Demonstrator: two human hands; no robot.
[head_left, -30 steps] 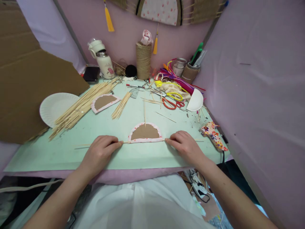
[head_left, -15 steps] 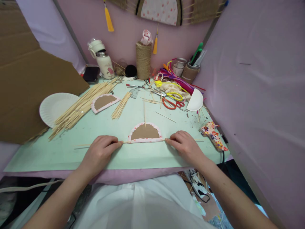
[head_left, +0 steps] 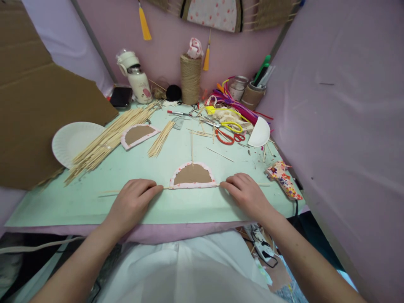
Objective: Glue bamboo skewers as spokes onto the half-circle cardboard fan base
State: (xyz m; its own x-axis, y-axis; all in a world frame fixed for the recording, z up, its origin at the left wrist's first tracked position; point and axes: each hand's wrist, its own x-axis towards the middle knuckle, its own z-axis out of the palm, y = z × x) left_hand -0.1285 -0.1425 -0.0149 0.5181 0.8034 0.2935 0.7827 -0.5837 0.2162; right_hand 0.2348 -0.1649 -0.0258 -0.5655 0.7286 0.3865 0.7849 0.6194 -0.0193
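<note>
A brown cardboard half-circle [head_left: 193, 174] with a white, pink-dotted fabric border lies in front of me, flat edge toward me. One thin wooden stick [head_left: 192, 147] runs from its curved top away from me. My left hand [head_left: 134, 201] pinches a thin stick [head_left: 166, 187] at the left corner; its far end shows beyond the hand. At the right corner, my right hand [head_left: 244, 194] is closed on a thin stick [head_left: 263, 185] that reappears past the fingers. Whether both hands hold one long stick along the flat edge or two separate ones, I cannot tell.
A second half-circle [head_left: 139, 135], a bundle of long sticks [head_left: 109, 141] and a paper plate [head_left: 71, 143] lie left. Scissors [head_left: 217, 124] and pipe cleaners [head_left: 232, 103] are at the back. A flower-patterned glue gun [head_left: 284, 181] lies right; large cardboard [head_left: 47, 113] leans left.
My right hand has shifted very slightly to the right along the stick. My left hand and the half-circle look almost unmoved.
</note>
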